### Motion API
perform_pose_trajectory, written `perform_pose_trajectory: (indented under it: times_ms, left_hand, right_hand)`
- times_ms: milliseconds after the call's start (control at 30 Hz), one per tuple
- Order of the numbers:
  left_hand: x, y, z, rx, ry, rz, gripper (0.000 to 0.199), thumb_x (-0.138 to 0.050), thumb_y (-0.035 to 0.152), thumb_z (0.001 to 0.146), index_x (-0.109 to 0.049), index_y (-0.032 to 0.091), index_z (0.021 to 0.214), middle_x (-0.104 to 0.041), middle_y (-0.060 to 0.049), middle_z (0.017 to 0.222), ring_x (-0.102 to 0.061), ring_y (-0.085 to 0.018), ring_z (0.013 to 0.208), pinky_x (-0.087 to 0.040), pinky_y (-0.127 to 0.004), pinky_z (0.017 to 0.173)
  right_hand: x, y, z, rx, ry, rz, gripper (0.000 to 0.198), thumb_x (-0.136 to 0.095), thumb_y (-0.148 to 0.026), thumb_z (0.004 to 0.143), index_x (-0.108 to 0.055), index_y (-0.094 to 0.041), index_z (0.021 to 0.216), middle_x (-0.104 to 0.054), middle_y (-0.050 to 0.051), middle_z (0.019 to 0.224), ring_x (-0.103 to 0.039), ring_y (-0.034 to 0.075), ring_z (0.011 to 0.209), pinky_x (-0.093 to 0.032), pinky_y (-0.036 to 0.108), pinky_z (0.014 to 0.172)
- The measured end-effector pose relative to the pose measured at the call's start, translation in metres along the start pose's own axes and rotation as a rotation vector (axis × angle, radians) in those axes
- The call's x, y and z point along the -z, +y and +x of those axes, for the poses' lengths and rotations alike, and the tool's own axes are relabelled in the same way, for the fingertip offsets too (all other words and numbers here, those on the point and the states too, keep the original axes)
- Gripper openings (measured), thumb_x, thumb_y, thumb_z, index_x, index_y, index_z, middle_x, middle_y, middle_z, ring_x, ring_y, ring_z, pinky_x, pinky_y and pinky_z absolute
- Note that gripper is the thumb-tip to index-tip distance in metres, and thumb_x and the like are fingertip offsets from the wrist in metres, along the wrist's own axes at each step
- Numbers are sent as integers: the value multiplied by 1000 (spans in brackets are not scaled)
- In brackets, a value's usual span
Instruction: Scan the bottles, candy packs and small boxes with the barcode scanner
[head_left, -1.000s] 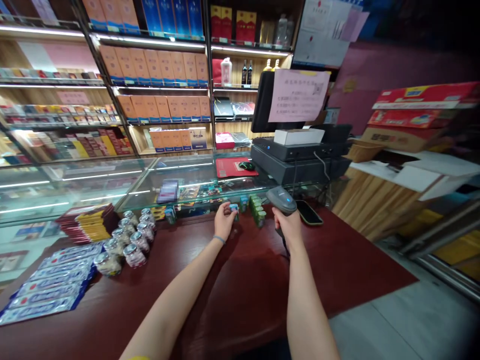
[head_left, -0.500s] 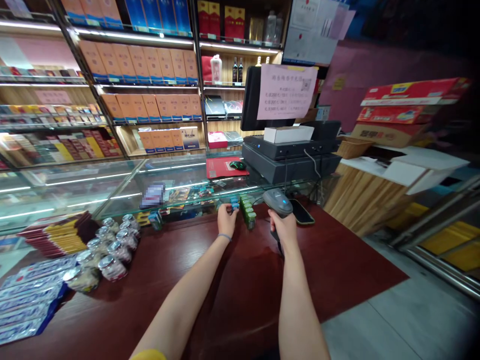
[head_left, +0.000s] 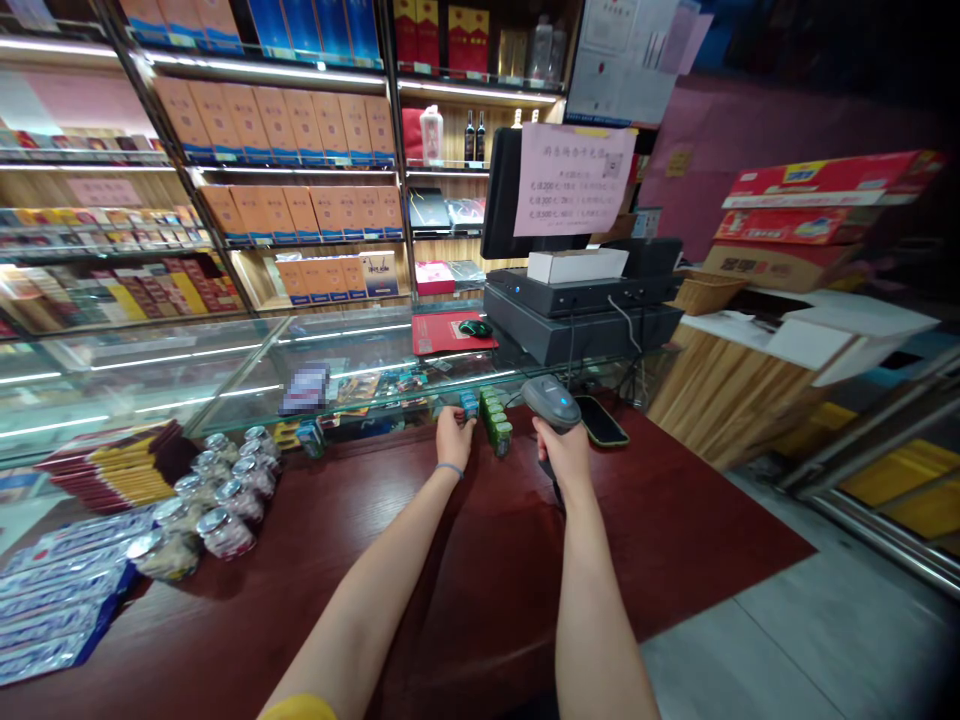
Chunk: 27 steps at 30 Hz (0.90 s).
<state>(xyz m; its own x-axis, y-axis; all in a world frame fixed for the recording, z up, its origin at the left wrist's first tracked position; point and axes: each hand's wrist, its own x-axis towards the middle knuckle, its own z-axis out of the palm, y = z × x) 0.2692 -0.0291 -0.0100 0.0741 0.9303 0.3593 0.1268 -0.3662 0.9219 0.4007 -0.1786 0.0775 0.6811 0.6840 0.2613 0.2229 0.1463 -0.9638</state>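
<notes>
Evidently, the left hand has its thumb and fingers drawn nearly together at the small blue containers, which stand at the far edge of the dark red table; the fingertips are partly hidden, so I cannot tell whether it grips one or only touches it. Just to their right stands a row of green containers, upright and close together, their contents too small to make out. The right hand is wrapped around the handle of a barcode scanner, whose head shows a blue light, with a phone lying just beyond it. Farther left, another blue container stands near two rows of clear jars with silver lids on; pale pieces fill the left row, and pinkish ones show in the right. Beside the jars lie a stack of maroon and yellow packets and overlapping blue and white packets. Behind runs a glass display case, with small colourful items visible at its near side
</notes>
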Motion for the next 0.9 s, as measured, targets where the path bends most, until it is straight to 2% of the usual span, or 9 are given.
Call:
perform_pose_trajectory:
  times_ms: [300, 433, 533, 667, 900]
  left_hand:
    - [-2, -9, 1, -55, -14, -3, 27, -69, 4, 76, -54, 18, 93, -58, -3, 92, -60, -17, 87, -51, -34, 84]
    - [0, -11, -1, -39, -6, -19, 38, -73, 5, 72, -54, 17, 102, -57, -4, 97, -61, -17, 90, -53, -36, 85]
    - [12, -7, -6, -53, 4, -14, 46, -77, 9, 70, -55, 17, 110, -56, -6, 103, -60, -18, 93, -54, -36, 85]
    - [56, 4, -14, -110, 70, 5, 46, -76, 18, 77, -56, 18, 118, -56, -8, 108, -61, -20, 97, -54, -37, 88]
    - [188, 13, -28, -254, 228, 220, 38, -71, 24, 83, -58, 21, 119, -59, -9, 109, -60, -23, 104, -54, -39, 90]
  right_hand:
    - [-2, -1, 0, 10, -8, -9, 29, -69, -41, 74, -49, -23, 64, -49, -6, 42, -44, 11, 33, -36, 24, 36]
    - [-2, -7, -2, 30, -14, -20, 27, -68, -40, 74, -51, -22, 64, -50, -6, 43, -45, 11, 33, -37, 24, 38]
    - [-6, -15, -6, 48, -16, -28, 26, -69, -40, 74, -52, -22, 65, -51, -5, 43, -45, 11, 34, -38, 25, 40]
    - [-19, -22, -14, 94, -66, -63, 28, -68, -42, 76, -52, -23, 62, -50, -5, 40, -46, 13, 35, -39, 25, 42]
    - [-54, -25, -33, 80, -246, -95, 30, -69, -43, 75, -53, -23, 60, -54, -3, 44, -50, 14, 39, -40, 26, 45]
